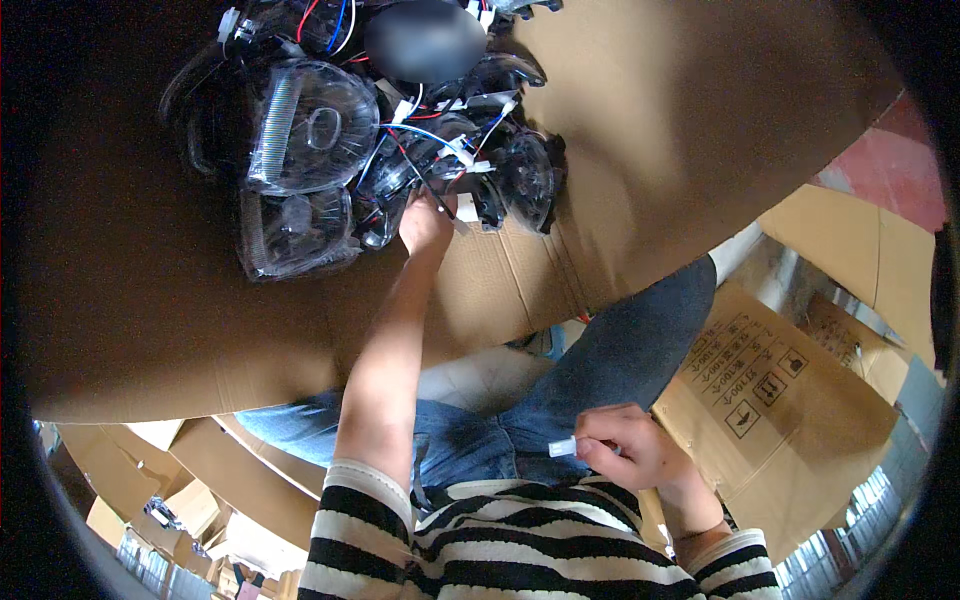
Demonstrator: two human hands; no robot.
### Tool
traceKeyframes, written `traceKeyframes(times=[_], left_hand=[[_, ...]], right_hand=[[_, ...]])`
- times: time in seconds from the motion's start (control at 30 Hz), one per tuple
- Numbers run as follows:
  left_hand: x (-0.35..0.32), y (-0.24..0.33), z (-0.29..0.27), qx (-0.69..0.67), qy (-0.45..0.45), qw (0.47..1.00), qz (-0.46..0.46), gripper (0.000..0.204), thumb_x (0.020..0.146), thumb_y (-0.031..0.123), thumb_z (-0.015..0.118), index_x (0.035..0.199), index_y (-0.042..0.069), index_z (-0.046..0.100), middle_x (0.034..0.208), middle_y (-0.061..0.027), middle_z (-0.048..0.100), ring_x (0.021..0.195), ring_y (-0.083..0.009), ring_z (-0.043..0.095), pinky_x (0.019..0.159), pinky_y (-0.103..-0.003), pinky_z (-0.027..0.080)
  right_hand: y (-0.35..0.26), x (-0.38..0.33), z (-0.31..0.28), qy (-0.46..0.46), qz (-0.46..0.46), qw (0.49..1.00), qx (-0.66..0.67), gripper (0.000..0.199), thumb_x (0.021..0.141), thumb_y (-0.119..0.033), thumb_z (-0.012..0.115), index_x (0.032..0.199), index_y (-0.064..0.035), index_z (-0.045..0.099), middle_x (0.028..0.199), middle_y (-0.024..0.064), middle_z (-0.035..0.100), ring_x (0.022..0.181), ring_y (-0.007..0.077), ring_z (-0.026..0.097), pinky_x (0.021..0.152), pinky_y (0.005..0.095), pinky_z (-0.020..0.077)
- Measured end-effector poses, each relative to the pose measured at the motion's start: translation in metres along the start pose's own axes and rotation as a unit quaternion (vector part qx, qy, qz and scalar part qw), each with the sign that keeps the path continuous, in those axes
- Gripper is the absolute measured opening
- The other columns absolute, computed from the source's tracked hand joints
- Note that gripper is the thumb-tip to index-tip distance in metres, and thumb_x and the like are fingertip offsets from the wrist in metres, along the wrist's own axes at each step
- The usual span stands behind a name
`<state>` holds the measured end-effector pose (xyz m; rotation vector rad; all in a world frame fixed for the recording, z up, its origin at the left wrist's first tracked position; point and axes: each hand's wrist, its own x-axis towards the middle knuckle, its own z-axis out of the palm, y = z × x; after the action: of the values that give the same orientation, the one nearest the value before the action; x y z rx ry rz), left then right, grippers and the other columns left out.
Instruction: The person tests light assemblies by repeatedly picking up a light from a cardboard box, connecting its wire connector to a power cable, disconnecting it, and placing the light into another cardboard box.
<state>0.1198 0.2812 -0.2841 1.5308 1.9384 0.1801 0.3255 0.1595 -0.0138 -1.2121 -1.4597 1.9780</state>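
Note:
A heap of clear plastic lamp units with black backs lies on the cardboard surface. Red, blue and white wires with white plugs run through it. My left hand reaches into the heap's near side, among the wires and beside a white tag. Its fingers are mostly hidden there, so I cannot tell what they grip. Low in front of my body, my right hand pinches a small white plastic connector between thumb and fingers, well apart from the heap.
The brown cardboard surface spreads under the heap, its near edge crossing above my lap. At my right stands a printed cardboard box. More open cartons are at the lower left. My jeans-clad leg sits below the cardboard's edge.

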Motion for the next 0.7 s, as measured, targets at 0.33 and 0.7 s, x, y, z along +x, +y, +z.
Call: traceKeyframes(times=[0.33,0.7], left_hand=[[-0.038,0.006,-0.019,0.05,0.182,0.976,0.111,0.015,0.061,0.017,0.063,0.073,0.012,0.057,0.08,-0.0054,0.05,0.079,-0.0246,0.048,0.067,-0.038,0.039],[-0.188,0.039,-0.109,-0.471,0.096,0.876,0.03,0.006,0.083,0.007,0.048,0.085,0.001,0.049,0.069,-0.005,0.057,0.059,-0.0095,0.05,0.062,-0.023,0.042]], right_hand=[[-0.005,0.004,0.013,-0.011,-0.005,1.0,-0.002,0.012,0.078,-0.008,0.048,0.07,0.0006,0.051,0.062,0.0124,0.049,0.056,0.0277,0.05,0.051,0.0344,0.0393],[-0.009,-0.009,0.033,-0.021,-0.039,0.998,-0.035,0.01,0.077,-0.006,0.049,0.069,-0.0001,0.05,0.06,0.0119,0.047,0.054,0.0278,0.049,0.049,0.0345,0.0381]])
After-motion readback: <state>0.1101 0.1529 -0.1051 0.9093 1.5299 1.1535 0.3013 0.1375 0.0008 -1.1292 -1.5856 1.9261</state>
